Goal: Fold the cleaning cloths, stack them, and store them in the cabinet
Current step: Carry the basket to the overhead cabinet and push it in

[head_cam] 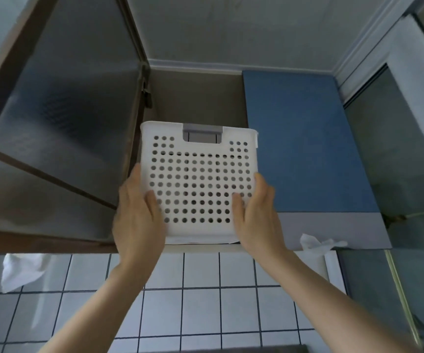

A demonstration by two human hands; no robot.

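A white perforated plastic basket [198, 179] with a grey handle at its top edge stands in the open overhead cabinet [195, 98], its holed front wall facing me. My left hand [137, 215] grips its lower left corner, thumb on the front wall. My right hand [256, 212] grips the lower right corner the same way. What lies inside the basket is hidden; no cloths show through the holes.
The cabinet's frosted glass door [60, 118] swings open at the left, close to my left hand. A blue cabinet door [305, 141] is closed to the right. White plastic bags [22, 271] hang below the cabinets, over a white tiled wall [200, 291].
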